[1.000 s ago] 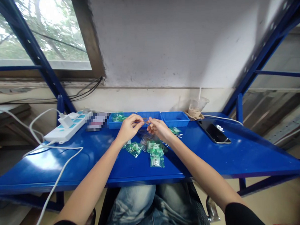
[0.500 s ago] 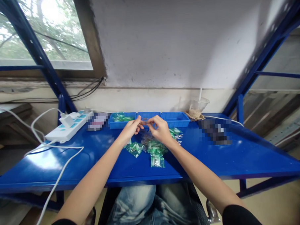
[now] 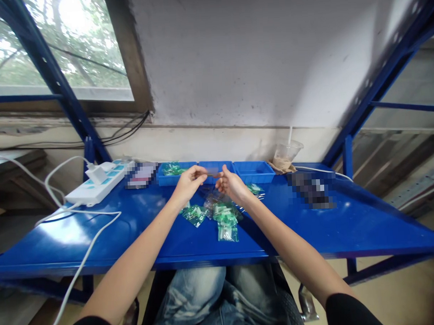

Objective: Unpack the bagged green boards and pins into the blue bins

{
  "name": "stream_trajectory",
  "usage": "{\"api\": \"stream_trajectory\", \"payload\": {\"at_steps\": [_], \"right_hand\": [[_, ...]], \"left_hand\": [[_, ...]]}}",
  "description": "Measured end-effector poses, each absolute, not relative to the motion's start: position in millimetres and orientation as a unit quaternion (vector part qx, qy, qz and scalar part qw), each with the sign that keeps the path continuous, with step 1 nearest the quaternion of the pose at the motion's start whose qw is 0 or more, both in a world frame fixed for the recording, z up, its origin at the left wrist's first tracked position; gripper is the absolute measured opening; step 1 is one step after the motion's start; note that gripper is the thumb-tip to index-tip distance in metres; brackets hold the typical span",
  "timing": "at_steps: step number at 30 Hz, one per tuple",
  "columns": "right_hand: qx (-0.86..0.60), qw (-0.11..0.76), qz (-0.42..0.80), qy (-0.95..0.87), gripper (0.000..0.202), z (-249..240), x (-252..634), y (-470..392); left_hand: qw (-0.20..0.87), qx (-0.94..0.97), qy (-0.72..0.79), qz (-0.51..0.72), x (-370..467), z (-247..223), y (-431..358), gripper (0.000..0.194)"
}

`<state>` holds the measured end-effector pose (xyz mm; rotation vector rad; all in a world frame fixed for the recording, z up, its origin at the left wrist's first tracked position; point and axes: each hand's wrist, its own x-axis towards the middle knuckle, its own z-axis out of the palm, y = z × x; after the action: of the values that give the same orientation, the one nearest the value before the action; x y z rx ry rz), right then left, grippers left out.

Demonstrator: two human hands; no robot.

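Over the middle of the table my left hand point(image 3: 191, 183) and my right hand point(image 3: 232, 183) face each other, a short gap between them. A small clear plastic bag point(image 3: 213, 173) with a brownish edge stretches across that gap, slightly blurred. The thumb and fingers of my left hand pinch one end; my right hand grips the other with its fingers curled. Below them lie a heap of brownish clear bags point(image 3: 211, 199), several green-printed packets point(image 3: 227, 229) with pale pieces inside, and one more packet point(image 3: 195, 215) to the left. Thin white sticks point(image 3: 260, 197) show partly behind my right wrist.
Along the back stand a blue bin point(image 3: 178, 181) with green packets and another blue bin point(image 3: 254, 172). A cup point(image 3: 287, 153) with a straw sits at right. A power strip point(image 3: 99, 184), white cable point(image 3: 98, 234) and blurred-out items point(image 3: 142, 175) are on the blue table point(image 3: 134, 242).
My left hand has shifted slightly left and turned into a thumb-and-finger pinch. My right hand has rolled so its thumb points up, and the gap between the hands is wider.
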<state>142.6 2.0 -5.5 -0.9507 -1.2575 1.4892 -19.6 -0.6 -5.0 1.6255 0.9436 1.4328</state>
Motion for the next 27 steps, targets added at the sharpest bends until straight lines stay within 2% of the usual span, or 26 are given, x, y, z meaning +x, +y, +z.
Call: {"api": "stream_trajectory", "payload": {"at_steps": [3, 6, 9, 11, 14, 16, 18, 21, 23, 25, 27], "right_hand": [[-0.346, 0.425, 0.668, -0.504, 0.041, -4.4, 142.2, -1.3], [-0.337, 0.445, 0.629, -0.541, 0.029, -5.1, 140.6, -3.1], [-0.381, 0.498, 0.476, -0.617, 0.024, -7.6, 140.6, -2.3], [-0.405, 0.512, 0.32, -0.687, 0.02, -9.1, 142.1, -2.1], [-0.396, 0.484, 0.112, -0.772, 0.019, -10.5, 145.0, -3.5], [-0.38, 0.46, 0.038, -0.802, 0.022, -11.3, 146.1, -5.0], [-0.372, 0.448, 0.004, -0.813, 0.025, -12.3, 145.9, -6.3], [-0.379, 0.476, 0.021, -0.793, 0.027, -14.3, 143.8, -6.3], [-0.406, 0.526, 0.094, -0.741, 0.022, -15.4, 142.4, -4.1], [-0.439, 0.566, 0.24, -0.655, 0.018, -15.9, 141.7, -0.4], [-0.446, 0.553, 0.438, -0.552, 0.029, -15.4, 141.6, 2.9]], "left_hand": [[0.329, 0.683, 0.336, 0.559, -18.3, -4.3, -2.2, 0.005], [0.265, 0.717, 0.343, 0.546, -18.9, -3.5, -2.5, 0.007], [0.249, 0.719, 0.394, 0.515, -20.3, -3.6, -1.7, 0.014], [0.287, 0.698, 0.431, 0.494, -20.7, -3.6, -1.8, 0.017], [0.376, 0.642, 0.476, 0.47, -20.3, -3.3, -3.5, 0.026], [0.411, 0.607, 0.5, 0.461, -20.0, -4.0, -4.4, 0.036], [0.428, 0.597, 0.505, 0.453, -19.7, -5.9, -4.1, 0.035], [0.392, 0.626, 0.477, 0.477, -19.1, -9.0, -2.5, 0.024], [0.308, 0.663, 0.457, 0.507, -18.3, -9.8, -2.8, 0.018], [0.215, 0.698, 0.437, 0.525, -17.3, -9.4, -5.1, 0.014], [0.165, 0.722, 0.411, 0.532, -16.0, -8.9, -8.6, 0.012]]}}
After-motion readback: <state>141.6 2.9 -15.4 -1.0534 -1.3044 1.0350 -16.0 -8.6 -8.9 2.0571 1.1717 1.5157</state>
